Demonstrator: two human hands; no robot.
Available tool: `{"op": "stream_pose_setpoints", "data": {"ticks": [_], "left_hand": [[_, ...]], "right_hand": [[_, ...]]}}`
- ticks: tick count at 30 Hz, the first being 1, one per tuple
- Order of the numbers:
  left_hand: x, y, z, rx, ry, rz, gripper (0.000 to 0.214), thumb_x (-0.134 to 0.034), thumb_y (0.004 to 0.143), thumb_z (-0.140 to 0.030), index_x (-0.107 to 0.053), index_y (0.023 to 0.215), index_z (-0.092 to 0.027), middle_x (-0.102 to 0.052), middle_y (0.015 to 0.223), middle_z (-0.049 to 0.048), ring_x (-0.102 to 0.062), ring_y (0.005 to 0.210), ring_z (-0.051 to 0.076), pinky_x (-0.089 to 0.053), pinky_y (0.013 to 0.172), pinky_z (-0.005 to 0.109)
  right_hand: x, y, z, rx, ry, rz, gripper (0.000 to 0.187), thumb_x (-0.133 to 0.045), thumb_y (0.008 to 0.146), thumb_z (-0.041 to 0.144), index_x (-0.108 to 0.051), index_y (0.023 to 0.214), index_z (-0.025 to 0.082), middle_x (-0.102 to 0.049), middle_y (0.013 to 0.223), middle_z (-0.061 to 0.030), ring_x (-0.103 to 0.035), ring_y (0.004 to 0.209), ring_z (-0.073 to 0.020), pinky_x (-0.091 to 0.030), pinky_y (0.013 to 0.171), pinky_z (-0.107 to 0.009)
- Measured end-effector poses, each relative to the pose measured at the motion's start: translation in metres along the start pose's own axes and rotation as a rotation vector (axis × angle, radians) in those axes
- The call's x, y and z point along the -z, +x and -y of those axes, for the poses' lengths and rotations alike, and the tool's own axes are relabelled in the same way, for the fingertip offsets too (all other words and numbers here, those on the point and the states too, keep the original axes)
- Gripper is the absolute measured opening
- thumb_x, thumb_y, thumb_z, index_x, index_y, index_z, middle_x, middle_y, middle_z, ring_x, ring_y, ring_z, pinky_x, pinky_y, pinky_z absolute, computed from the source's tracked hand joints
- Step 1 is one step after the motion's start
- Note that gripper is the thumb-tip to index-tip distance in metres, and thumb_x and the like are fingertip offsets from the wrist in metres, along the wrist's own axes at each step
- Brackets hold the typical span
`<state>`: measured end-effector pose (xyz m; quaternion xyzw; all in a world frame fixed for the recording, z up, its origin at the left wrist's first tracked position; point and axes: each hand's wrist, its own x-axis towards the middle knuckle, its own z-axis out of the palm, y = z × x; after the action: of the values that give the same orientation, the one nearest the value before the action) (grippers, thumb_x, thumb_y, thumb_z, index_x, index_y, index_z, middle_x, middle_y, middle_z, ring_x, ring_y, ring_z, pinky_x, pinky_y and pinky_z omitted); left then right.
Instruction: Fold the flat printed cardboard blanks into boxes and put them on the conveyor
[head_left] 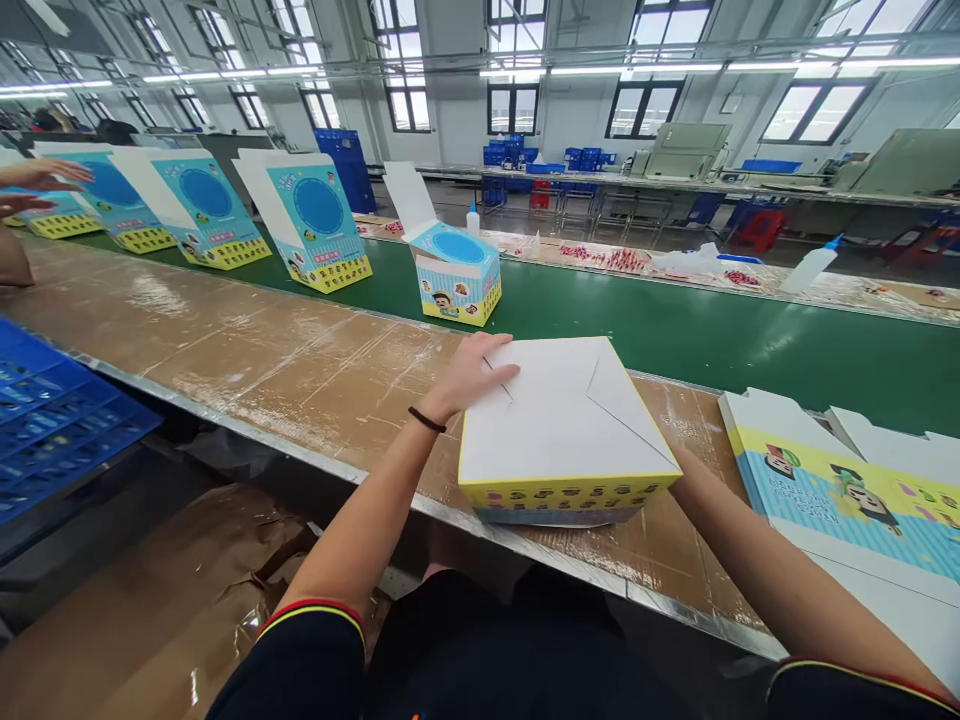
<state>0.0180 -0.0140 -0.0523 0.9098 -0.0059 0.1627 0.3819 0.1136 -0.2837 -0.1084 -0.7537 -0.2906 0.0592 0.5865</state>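
In front of me a cardboard box (555, 415) stands on the bench with its white closed panel facing up and a yellow and blue printed side toward me. My left hand (480, 372) grips its far left corner, the thumb lying across the white panel and the fingers along the edge. The box hides my right hand; only the right forearm (739, 520) shows, reaching behind its right side. To the right lies a stack of flat printed cartons (847, 480).
A green conveyor belt (675, 320) runs beyond the brown-covered bench (300, 350). An open-lidded box (461, 280) and several upright boxes (319, 220) stand on it. Glue bottles (814, 266) stand past the belt. At far left are another person's hands (45, 175) and a blue crate (60, 420).
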Motion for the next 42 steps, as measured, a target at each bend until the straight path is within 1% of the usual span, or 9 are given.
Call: {"op": "stream_pose_setpoints", "data": {"ticks": [7,9,12,14,19,25,31,37,42], "left_hand": [[0.018,-0.021,0.017,-0.038,-0.218,-0.204,0.054,-0.067,0.08,-0.052,-0.068,0.124,-0.02,-0.068,0.132,0.0103,-0.06,0.127,0.029,-0.042,0.116,0.044],[0.012,-0.022,0.032,-0.018,-0.348,-0.37,0.058,-0.058,0.088,-0.058,-0.063,0.131,-0.019,-0.067,0.132,0.012,-0.061,0.125,0.027,-0.046,0.112,0.042],[-0.013,-0.024,0.063,0.086,-0.345,-0.582,0.057,-0.046,0.096,-0.055,-0.055,0.138,-0.018,-0.064,0.133,0.0152,-0.062,0.125,0.025,-0.048,0.109,0.042],[-0.036,-0.031,0.082,0.184,-0.15,-0.535,0.052,-0.049,0.095,-0.047,-0.056,0.136,-0.016,-0.064,0.133,0.0181,-0.06,0.127,0.029,-0.045,0.113,0.048],[-0.082,-0.053,0.103,0.227,0.364,-0.104,0.041,-0.057,0.089,-0.031,-0.062,0.128,-0.017,-0.064,0.137,0.0191,-0.054,0.134,0.035,-0.037,0.118,0.056],[-0.08,-0.054,0.107,0.182,0.401,-0.036,0.033,-0.053,0.09,-0.027,-0.066,0.12,-0.02,-0.067,0.132,0.0156,-0.06,0.128,0.032,-0.043,0.113,0.051],[-0.079,-0.054,0.114,0.172,0.378,-0.067,0.031,-0.054,0.088,-0.028,-0.068,0.115,-0.023,-0.07,0.128,0.0136,-0.061,0.125,0.031,-0.045,0.111,0.051],[-0.074,-0.054,0.116,0.178,0.373,-0.077,0.032,-0.052,0.088,-0.034,-0.069,0.112,-0.024,-0.069,0.13,0.0132,-0.061,0.124,0.032,-0.047,0.109,0.05],[-0.065,-0.055,0.122,0.135,0.362,-0.068,0.036,-0.049,0.086,-0.041,-0.07,0.108,-0.022,-0.071,0.127,0.0142,-0.064,0.121,0.034,-0.048,0.108,0.05]], "right_hand": [[0.0,-0.032,0.016,-0.27,0.345,0.249,0.061,-0.076,0.067,0.081,-0.074,0.09,0.025,-0.076,0.089,-0.0103,-0.074,0.091,-0.0355,-0.065,0.076,-0.049],[0.019,-0.021,0.024,-0.314,0.371,0.149,0.059,-0.083,0.06,0.078,-0.069,0.082,0.025,-0.076,0.082,-0.0091,-0.075,0.081,-0.034,-0.065,0.074,-0.049],[0.054,0.007,0.045,-0.124,0.332,-0.08,0.06,-0.094,0.053,0.064,-0.067,0.091,0.026,-0.076,0.087,-0.005,-0.074,0.079,-0.0302,-0.064,0.077,-0.048],[0.074,0.03,0.058,0.045,0.234,-0.145,0.061,-0.095,0.055,0.058,-0.065,0.098,0.027,-0.075,0.092,-0.004,-0.073,0.084,-0.03,-0.063,0.08,-0.048],[0.105,0.092,0.054,0.297,-0.313,-0.149,0.037,-0.076,0.074,0.045,-0.064,0.101,0.023,-0.073,0.099,-0.0066,-0.068,0.095,-0.0326,-0.058,0.086,-0.051],[0.104,0.131,0.004,0.087,-1.119,-0.148,0.037,-0.052,0.085,0.019,-0.071,0.117,0.019,-0.074,0.11,-0.0148,-0.065,0.104,-0.0347,-0.048,0.097,-0.05],[0.086,0.131,-0.033,0.042,-1.197,-0.268,0.05,-0.043,0.09,0.012,-0.065,0.135,0.014,-0.067,0.125,-0.0228,-0.055,0.122,-0.039,-0.036,0.107,-0.058],[0.065,0.116,-0.036,0.09,-1.191,-0.351,0.07,-0.049,0.086,0.015,-0.042,0.156,0.01,-0.032,0.164,-0.0201,-0.022,0.154,-0.035,-0.016,0.124,-0.057],[0.069,0.059,-0.043,0.064,-1.149,-0.42,0.056,-0.044,0.099,0.031,-0.049,0.151,0.011,-0.042,0.157,-0.0209,-0.035,0.146,-0.0349,-0.024,0.121,-0.052]]}}
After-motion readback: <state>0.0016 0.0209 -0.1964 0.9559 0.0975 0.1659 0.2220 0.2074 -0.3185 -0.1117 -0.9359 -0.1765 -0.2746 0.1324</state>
